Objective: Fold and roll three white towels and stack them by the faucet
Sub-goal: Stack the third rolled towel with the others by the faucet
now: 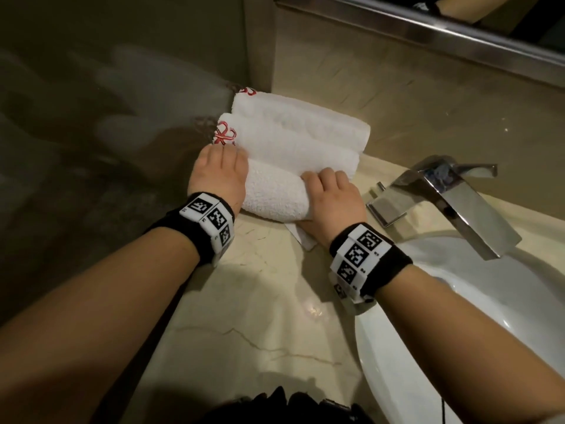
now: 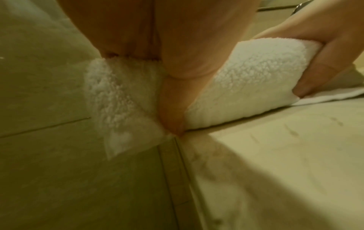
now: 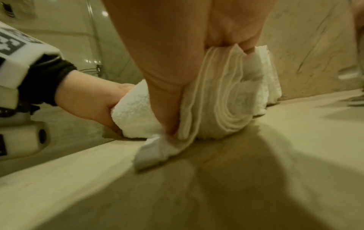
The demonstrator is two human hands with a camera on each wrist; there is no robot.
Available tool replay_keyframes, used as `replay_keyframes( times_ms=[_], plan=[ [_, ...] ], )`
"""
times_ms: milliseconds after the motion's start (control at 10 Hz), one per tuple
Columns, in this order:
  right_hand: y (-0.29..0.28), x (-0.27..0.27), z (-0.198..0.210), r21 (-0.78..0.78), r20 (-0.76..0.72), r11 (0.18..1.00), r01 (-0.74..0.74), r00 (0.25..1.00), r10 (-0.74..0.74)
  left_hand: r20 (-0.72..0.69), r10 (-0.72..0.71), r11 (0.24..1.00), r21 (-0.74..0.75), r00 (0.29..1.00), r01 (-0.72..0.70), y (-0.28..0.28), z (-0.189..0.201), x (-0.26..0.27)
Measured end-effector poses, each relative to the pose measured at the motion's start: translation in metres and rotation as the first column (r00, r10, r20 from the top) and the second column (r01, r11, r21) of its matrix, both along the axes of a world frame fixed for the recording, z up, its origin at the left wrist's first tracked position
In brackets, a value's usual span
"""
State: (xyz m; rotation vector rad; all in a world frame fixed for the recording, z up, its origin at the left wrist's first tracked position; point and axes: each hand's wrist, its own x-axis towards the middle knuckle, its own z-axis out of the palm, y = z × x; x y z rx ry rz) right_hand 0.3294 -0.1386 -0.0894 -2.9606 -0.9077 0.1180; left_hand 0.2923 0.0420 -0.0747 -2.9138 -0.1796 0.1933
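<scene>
Crosswise, third towel roll (image 1: 273, 191) lies left-right between both hands (image 1: 275, 191).

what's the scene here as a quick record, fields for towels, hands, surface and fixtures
towels: three white rolled towels side by side on the counter; back roll, middle roll, front roll
markings: red emblem on the middle roll's end
left hand: grips the front roll's left end
right hand: grips its right end
loose part: a towel corner pokes out under the front roll
surface: beige marble counter
fixtures: chrome faucet, white sink to the right
</scene>
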Motion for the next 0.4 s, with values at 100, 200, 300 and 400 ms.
replay_keyframes(
  times_ms=[100,200,300,400],
  plan=[
    [-0.001,-0.001,0.003,-0.013,-0.003,1.000,0.001,1.000,-0.001,-0.005,-0.008,1.000,0.014,1.000,0.008,0.003,0.000,0.000],
    [-0.005,-0.006,0.013,-0.025,-0.085,1.000,-0.016,0.996,0.013,-0.021,-0.017,1.000,-0.007,1.000,0.017,0.004,0.005,-0.003],
    [-0.018,-0.008,0.029,0.028,-0.213,0.999,-0.023,0.977,0.029,-0.094,-0.017,0.999,-0.040,0.995,0.013,0.009,0.014,-0.009],
    [-0.046,-0.012,0.055,0.144,-0.317,0.983,0.109,0.947,-0.059,-0.174,0.040,0.984,-0.166,0.984,-0.069,0.005,0.038,-0.022]
  ],
)
